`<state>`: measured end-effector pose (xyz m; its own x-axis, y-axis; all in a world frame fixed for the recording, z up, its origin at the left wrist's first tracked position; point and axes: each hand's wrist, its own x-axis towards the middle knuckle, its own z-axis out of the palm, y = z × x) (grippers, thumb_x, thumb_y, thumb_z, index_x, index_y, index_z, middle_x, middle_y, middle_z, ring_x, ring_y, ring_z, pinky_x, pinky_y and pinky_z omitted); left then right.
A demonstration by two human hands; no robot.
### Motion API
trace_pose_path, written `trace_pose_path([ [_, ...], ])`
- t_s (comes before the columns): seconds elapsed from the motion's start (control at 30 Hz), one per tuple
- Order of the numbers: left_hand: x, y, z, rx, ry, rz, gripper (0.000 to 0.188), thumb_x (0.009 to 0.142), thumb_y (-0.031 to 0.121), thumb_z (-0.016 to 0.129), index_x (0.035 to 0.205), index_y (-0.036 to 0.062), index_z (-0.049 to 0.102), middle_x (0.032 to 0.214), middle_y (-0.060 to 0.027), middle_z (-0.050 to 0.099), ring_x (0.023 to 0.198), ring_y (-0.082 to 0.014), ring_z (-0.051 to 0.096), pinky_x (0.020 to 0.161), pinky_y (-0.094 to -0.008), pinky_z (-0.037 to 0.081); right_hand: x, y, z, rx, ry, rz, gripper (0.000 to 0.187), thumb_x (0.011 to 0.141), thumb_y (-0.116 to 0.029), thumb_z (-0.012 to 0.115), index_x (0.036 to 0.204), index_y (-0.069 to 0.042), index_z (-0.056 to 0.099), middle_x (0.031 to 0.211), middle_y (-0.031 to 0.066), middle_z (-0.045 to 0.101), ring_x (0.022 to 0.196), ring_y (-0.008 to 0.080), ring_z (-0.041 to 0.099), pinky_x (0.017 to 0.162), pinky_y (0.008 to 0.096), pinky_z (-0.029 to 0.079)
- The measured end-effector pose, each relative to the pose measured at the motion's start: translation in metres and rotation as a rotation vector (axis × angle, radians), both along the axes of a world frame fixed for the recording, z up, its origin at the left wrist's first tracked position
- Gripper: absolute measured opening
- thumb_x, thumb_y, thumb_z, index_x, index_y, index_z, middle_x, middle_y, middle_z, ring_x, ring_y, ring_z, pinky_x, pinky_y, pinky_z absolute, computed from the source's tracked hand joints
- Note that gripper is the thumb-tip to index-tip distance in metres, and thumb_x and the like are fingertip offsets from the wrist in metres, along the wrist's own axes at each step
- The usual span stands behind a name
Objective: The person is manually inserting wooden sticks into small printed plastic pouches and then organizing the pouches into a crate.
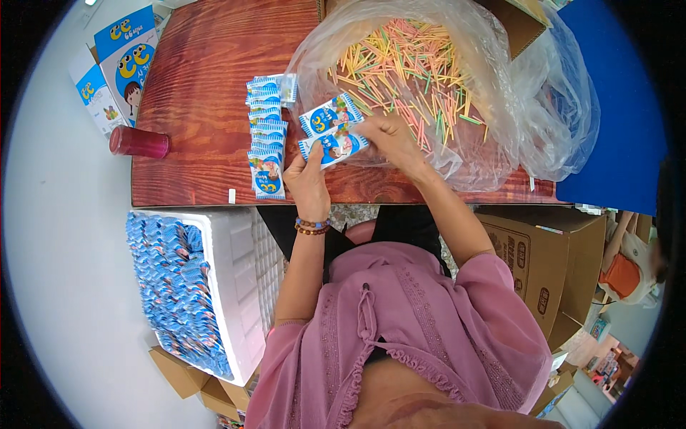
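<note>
Two small blue-and-white sachets are held over the wooden table, one behind the other. The thumb of my left hand [307, 184] presses on the left end of the nearer sachet [336, 146], its fingers closed around it. At that sachet's right end, my right hand [391, 139] is closed in a pinch. The farther sachet [330, 114] overlaps it just above; which fingers carry it I cannot tell. Left of my hands, a column of overlapping matching sachets [267, 171] lies on the table. Many thin pastel sticks [407, 61] are heaped in a clear plastic bag [493, 93] beyond my right hand.
A red-lidded cylindrical jar [139, 142] lies at the left edge of the table [200, 86], near printed cartons [128, 61]. Below stands a white foam box [232, 300] packed with blue sachets. A cardboard box [529, 264] is at right; another person [629, 264] sits beyond it.
</note>
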<state>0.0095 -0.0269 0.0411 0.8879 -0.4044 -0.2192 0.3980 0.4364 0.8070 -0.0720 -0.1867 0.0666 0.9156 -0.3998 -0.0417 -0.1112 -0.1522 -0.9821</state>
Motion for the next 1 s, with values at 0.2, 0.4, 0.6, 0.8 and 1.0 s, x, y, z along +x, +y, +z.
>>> trace_pose_path([
  [0.2, 0.004, 0.005, 0.001, -0.103, 0.143, -0.134, 0.014, 0.091, 0.012, 0.063, 0.096, -0.0008, 0.065, 0.093, -0.0078, 0.068, 0.078, -0.0132, 0.065, 0.064, -0.0269, 0.05, -0.01, -0.01, 0.014, 0.141, -0.401, 0.058, 0.013, 0.084, -0.015, 0.067, 0.092, -0.005, 0.065, 0.108, 0.0075, 0.06, 0.098, 0.0161, 0.056, 0.081, 0.0306, 0.046],
  [0.4, -0.003, -0.001, 0.001, -0.085, 0.126, -0.156, 0.016, 0.092, 0.014, 0.062, 0.098, -0.0004, 0.065, 0.095, -0.0076, 0.068, 0.08, -0.0136, 0.065, 0.066, -0.0275, 0.052, -0.006, -0.008, 0.01, -0.376, -0.335, 0.297, 0.03, 0.074, -0.019, 0.076, 0.101, -0.009, 0.069, 0.139, 0.007, 0.047, 0.133, 0.0276, 0.034, 0.108, 0.0416, 0.025],
  [0.6, -0.007, 0.001, -0.001, -0.094, 0.108, -0.195, 0.019, 0.096, 0.017, 0.056, 0.102, 0.0005, 0.063, 0.102, -0.007, 0.066, 0.085, -0.0147, 0.063, 0.069, -0.029, 0.049, -0.008, -0.018, 0.007, -0.176, -0.423, 0.357, 0.02, 0.077, -0.017, 0.074, 0.095, -0.009, 0.072, 0.143, 0.0103, 0.043, 0.135, 0.0295, 0.033, 0.109, 0.0426, 0.023],
  [0.8, -0.022, -0.004, 0.002, -0.022, 0.086, -0.102, 0.019, 0.095, 0.018, 0.058, 0.09, 0.0003, 0.065, 0.087, -0.0042, 0.066, 0.07, -0.0076, 0.057, 0.056, -0.0231, 0.043, -0.013, -0.017, 0.003, -0.303, -0.364, 0.387, 0.015, 0.08, -0.018, 0.071, 0.081, -0.003, 0.068, 0.135, 0.0114, 0.05, 0.13, 0.0308, 0.039, 0.107, 0.0435, 0.028],
  [1.0, -0.028, 0.007, -0.015, 0.126, -0.036, -0.033, 0.021, 0.095, 0.016, 0.058, 0.087, -0.0016, 0.067, 0.076, -0.0019, 0.064, 0.062, -0.0061, 0.054, 0.056, -0.0216, 0.043, -0.016, -0.086, -0.002, 0.112, 0.013, 0.216, 0.017, 0.086, -0.016, 0.065, 0.096, -0.003, 0.07, 0.117, 0.0108, 0.062, 0.113, 0.0246, 0.056, 0.096, 0.037, 0.042],
])
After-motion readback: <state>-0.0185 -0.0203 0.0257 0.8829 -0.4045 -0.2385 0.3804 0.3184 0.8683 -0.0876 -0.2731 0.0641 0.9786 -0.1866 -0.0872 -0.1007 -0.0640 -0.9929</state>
